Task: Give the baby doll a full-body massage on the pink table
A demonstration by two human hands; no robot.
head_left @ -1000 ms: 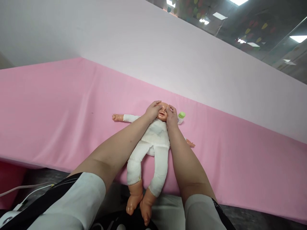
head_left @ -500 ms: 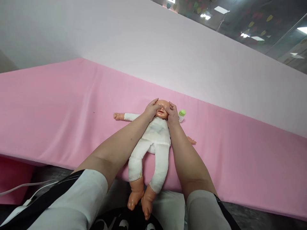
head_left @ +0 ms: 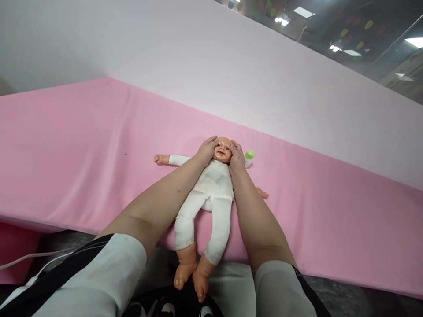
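Observation:
A baby doll (head_left: 214,180) with a white cloth body and plastic head, hands and feet lies on its back, its feet pointing toward me and hanging past the near edge. My left hand (head_left: 208,149) cups one side of the doll's head (head_left: 222,152), fingers curled around it. On the opposite side, my right hand (head_left: 237,155) holds the head in the same way. Between my hands the doll's eyes and mouth show. Just beyond my right hand stands a small white bottle with a green cap (head_left: 249,157), partly hidden by that hand.
A pink padded surface (head_left: 330,211) runs across the view against a white wall (head_left: 198,61). Glass (head_left: 330,31) tops the wall at upper right. White cables (head_left: 39,254) hang at lower left, beside a red block (head_left: 16,251).
My thumbs have moved outward from over the doll's eyes to the sides of its head, uncovering the eyes. Both hands stay around the head, and the view has shifted slightly.

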